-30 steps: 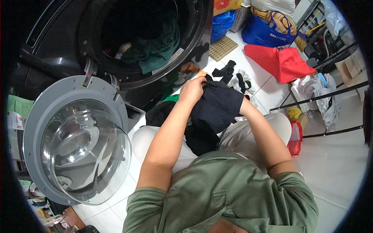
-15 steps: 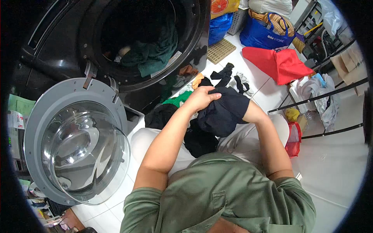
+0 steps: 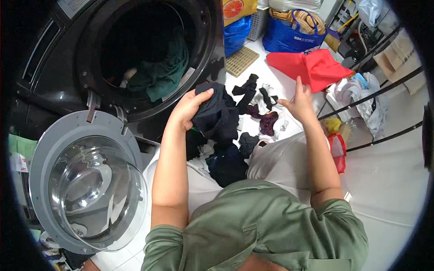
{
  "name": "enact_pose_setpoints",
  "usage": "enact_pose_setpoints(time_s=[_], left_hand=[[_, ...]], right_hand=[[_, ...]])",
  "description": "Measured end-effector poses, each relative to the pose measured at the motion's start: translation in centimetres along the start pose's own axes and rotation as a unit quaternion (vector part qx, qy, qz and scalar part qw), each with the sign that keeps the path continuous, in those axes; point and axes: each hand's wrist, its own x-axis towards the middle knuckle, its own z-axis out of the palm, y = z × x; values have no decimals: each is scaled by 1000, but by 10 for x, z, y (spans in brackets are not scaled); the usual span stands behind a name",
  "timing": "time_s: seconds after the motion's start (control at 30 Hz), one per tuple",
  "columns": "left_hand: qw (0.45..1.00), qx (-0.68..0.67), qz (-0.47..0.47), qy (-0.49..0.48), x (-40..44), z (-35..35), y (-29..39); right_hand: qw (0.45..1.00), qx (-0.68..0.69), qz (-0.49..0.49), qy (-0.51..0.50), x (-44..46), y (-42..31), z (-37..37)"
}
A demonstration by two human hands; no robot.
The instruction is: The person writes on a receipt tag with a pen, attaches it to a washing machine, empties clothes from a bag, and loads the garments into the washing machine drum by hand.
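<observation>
My left hand (image 3: 186, 109) grips a bunched black garment (image 3: 217, 113), thumb on top, just in front of the washer opening; its exact kind does not show. Empty, with fingers spread, my right hand (image 3: 299, 105) hovers over the floor beside the small pieces of laundry. Among those are a black piece (image 3: 247, 92) and a dark maroon piece (image 3: 268, 123). A heap of dark clothes (image 3: 228, 166) lies between my legs. Inside the front-loading machine's drum rests a dark green cloth (image 3: 163, 81).
The machine's round glass door (image 3: 90, 185) stands wide on the left. Ahead are a red cloth (image 3: 312, 67), a beige plastic grate (image 3: 242, 61) and a blue store bag (image 3: 294, 38). To the right stands a white mesh hamper with black edging (image 3: 379, 180).
My left hand has moved left with the black garment, towards the machine. My right hand has come out of the garment and opened. The view has shifted slightly.
</observation>
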Motion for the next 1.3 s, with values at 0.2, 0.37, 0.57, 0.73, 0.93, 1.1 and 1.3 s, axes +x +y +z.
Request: enact_pose_setpoints(time_s=[0.2,0.37,0.57,0.73,0.93,1.1,1.3], left_hand=[[993,-85,23,-82,-7,7,9],[904,371,212,25,-18,32,-8],[885,404,220,68,-25,39,-23],[897,360,254,22,-28,58,-46],[978,2,178,107,13,-13,-29],[834,384,384,97,-32,-7,9],[942,-255,199,92,1,11,7]], right_hand=[[860,314,-391,-97,-30,-122,43],[768,-272,-391,-429,-24,-156,118],[702,-239,-563,-364,-79,-156,136],[791,-62,-320,-518,-65,-118,191],[798,-134,-303,-503,-43,-156,155],[852,444,-243,-135,46,-197,36],[929,174,-324,-49,78,-144,5]])
